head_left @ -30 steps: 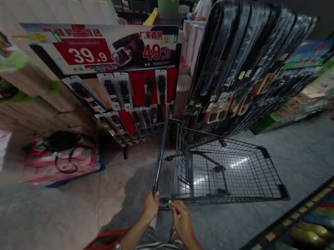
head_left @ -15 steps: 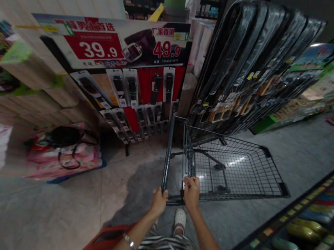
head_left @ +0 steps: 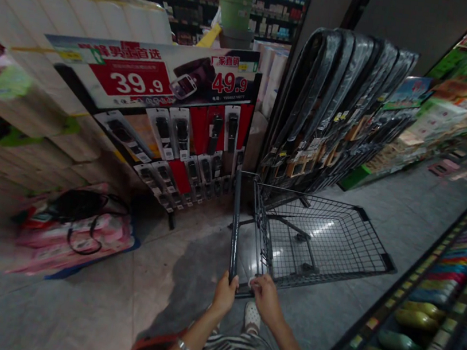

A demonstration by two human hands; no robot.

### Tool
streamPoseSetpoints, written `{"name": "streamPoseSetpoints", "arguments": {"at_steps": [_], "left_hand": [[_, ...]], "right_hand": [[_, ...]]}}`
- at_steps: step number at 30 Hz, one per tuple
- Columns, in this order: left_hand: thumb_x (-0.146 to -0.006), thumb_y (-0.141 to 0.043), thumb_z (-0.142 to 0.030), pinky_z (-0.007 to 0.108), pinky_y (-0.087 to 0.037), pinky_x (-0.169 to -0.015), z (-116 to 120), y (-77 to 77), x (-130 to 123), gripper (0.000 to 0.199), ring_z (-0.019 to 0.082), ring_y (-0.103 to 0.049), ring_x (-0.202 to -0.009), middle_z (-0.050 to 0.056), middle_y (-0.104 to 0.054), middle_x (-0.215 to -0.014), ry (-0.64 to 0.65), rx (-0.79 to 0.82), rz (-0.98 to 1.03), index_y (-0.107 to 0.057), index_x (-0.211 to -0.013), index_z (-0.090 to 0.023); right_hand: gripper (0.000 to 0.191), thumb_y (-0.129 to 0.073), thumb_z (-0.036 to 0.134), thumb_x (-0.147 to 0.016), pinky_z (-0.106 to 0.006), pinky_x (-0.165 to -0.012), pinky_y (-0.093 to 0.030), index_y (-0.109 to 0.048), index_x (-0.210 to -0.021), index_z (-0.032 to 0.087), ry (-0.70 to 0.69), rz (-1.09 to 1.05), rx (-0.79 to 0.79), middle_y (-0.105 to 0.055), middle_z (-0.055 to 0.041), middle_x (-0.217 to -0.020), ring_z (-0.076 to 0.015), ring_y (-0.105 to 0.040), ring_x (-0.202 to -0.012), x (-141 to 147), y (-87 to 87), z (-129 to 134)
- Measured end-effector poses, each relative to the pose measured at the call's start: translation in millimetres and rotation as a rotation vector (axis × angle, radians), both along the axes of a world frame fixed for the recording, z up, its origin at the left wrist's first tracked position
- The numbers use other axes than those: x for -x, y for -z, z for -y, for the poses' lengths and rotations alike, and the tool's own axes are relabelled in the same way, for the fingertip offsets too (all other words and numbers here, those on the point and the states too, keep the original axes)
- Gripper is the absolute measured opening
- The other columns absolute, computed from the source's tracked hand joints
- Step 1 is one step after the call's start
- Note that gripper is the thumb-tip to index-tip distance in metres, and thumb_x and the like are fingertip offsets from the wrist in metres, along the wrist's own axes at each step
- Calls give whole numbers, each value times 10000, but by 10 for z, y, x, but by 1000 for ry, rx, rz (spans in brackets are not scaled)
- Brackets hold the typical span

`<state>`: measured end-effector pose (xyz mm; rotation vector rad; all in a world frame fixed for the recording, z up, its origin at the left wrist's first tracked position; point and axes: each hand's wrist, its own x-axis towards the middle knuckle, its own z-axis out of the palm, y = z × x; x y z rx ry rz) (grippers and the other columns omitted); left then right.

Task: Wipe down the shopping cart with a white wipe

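Note:
A dark wire shopping cart (head_left: 375, 232) stands in front of me, its basket stretching off to the right. My left hand (head_left: 224, 294) is wrapped round the near end of the cart's black handle (head_left: 234, 233). Beside it, close to the near rear corner of the cart, my right hand (head_left: 267, 300) is closed with the fingertips pinched together. Something small and white (head_left: 252, 282) shows at those fingertips, too small to name. Bare floor shows through the basket's mesh.
A belt display (head_left: 150, 85) with price signs stands ahead, beside a rack of plastic-wrapped belts (head_left: 342, 80). Stacked paper packs (head_left: 40, 95) and a black bag (head_left: 81, 206) on pink packages (head_left: 112, 233) are at left. A shelf of colourful rolled goods (head_left: 417, 319) runs along the right.
My right hand has drawn back toward me, from the cart's rear panel to near my left hand. The left hand keeps its hold on the handle. The view has tilted up slightly.

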<state>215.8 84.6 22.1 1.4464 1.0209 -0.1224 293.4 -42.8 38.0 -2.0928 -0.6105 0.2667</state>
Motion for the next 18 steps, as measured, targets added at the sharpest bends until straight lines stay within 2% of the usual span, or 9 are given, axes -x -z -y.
{"name": "streamPoseSetpoints", "arguments": {"at_steps": [3, 8, 14, 18], "left_hand": [[-894, -566, -383, 365, -543, -781, -38, 26, 17, 297, 158, -619, -888, 50, -629, -1041, 7, 2, 20, -586, -1079, -153], [-893, -566, -385, 369, -544, -786, -102, 73, 55, 303, 160, -619, -895, 52, -628, -1051, -6, 26, 51, -584, -1087, -154], [-891, -569, -387, 383, -541, -807, -211, 87, 111, 314, 174, -616, -935, 58, -621, -1085, -30, 66, 97, -581, -1102, -156], [-892, -568, -387, 367, -546, -783, -249, 101, 135, 308, 163, -619, -903, 54, -625, -1061, -32, 108, 111, -582, -1093, -154]], "right_hand": [[212, -499, 151, -755, -313, -668, -526, -698, -727, 217, 8, 8, 2, -632, -67, -759, -200, -631, -707, 155, -32, 18], [216, -471, 185, -830, -316, -660, -528, -685, -807, 190, 62, 33, -18, -619, -77, -776, -197, -617, -714, 346, -59, -34], [254, -430, 182, -886, -274, -771, -517, -679, -918, 216, -67, 62, -85, -613, -62, -882, -160, -620, -837, 693, -100, -334], [283, -400, 157, -888, -275, -785, -511, -672, -936, 218, -90, 83, -85, -615, -77, -977, -161, -619, -887, 697, -78, -271]]}}
